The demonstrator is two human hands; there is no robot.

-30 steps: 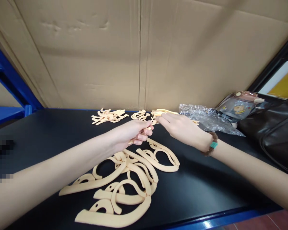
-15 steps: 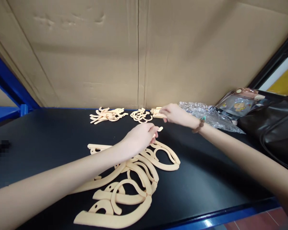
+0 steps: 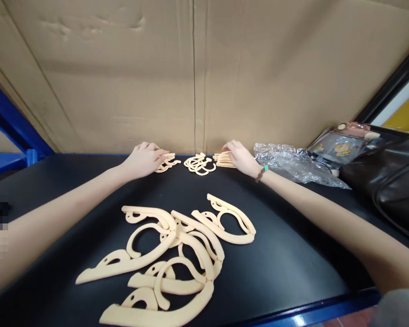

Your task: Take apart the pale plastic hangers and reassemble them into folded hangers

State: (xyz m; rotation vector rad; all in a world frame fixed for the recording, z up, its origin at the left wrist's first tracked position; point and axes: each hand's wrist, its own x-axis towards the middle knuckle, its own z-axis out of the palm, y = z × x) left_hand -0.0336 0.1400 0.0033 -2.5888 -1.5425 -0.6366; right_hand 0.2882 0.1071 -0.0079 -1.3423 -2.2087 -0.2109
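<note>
My left hand [image 3: 145, 161] reaches to the back left, with its bent fingers closed down at a small pile of curved beige plastic pieces [image 3: 168, 163]. What sits between those fingertips is hidden. At the back right my right hand [image 3: 241, 157] has its fingers curled over a stack of straight beige pieces [image 3: 224, 159]; the fingertips' hold is covered too. Between both hands lies a heap of beige hooks [image 3: 199, 164]. Nearer to me are several folded beige plastic clothes hangers [image 3: 172, 284], overlapping, with one hanger [image 3: 238, 236] at the right of the group.
Everything lies on a black tabletop [image 3: 286, 254] with a blue edge. Cardboard [image 3: 139, 91] stands behind it. Crumpled clear plastic [image 3: 289, 163], a printed clear bag [image 3: 341, 145] and a dark leather-like bag [image 3: 378, 177] sit at the right. A blue post [image 3: 13, 118] rises at left.
My left hand has moved from above the hangers to the back-left pile, uncovering the hangers beneath. My right hand has shifted slightly, onto the stack; the piece earlier seen in its fingers is hidden.
</note>
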